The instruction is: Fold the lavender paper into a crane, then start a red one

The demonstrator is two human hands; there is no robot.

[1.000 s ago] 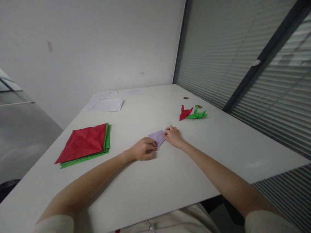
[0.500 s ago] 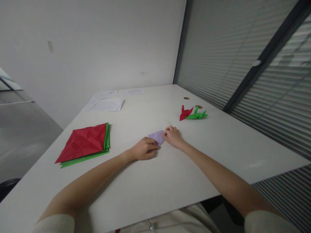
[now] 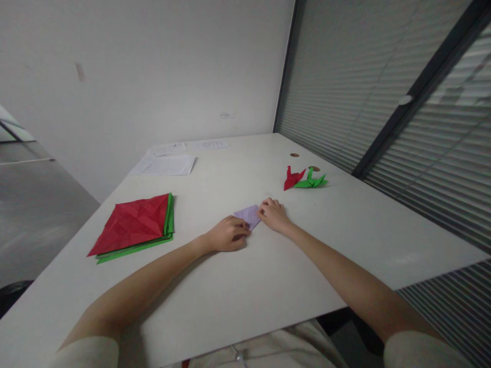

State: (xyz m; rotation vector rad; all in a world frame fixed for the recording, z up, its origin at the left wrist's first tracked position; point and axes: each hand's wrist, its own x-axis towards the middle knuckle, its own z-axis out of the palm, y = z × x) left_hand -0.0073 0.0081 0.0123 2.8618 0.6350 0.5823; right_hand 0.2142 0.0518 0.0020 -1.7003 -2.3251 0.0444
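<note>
A small folded sheet of purple origami paper (image 3: 248, 214) lies on the white table between my two hands. My left hand (image 3: 229, 233) rests at its near left edge, fingers curled and pressing on the paper. On the right side, my right hand (image 3: 273, 214) pinches the paper's corner between thumb and fingers. Parts of the folds are hidden beneath the fingers. Beyond my right hand stand a red origami crane (image 3: 293, 178) and a green origami crane (image 3: 311, 181), side by side and touching.
A stack of creased paper, a red sheet (image 3: 134, 223) over green sheets (image 3: 169, 220), lies to the left. Printed papers (image 3: 169, 165) lie at the far left of the table (image 3: 245, 296). A wall closes the back; glass with blinds (image 3: 345, 92) runs along the right.
My left fingers have drawn in slightly along the near edge of the purple paper. My right hand keeps its hold at the corner, almost unmoved.
</note>
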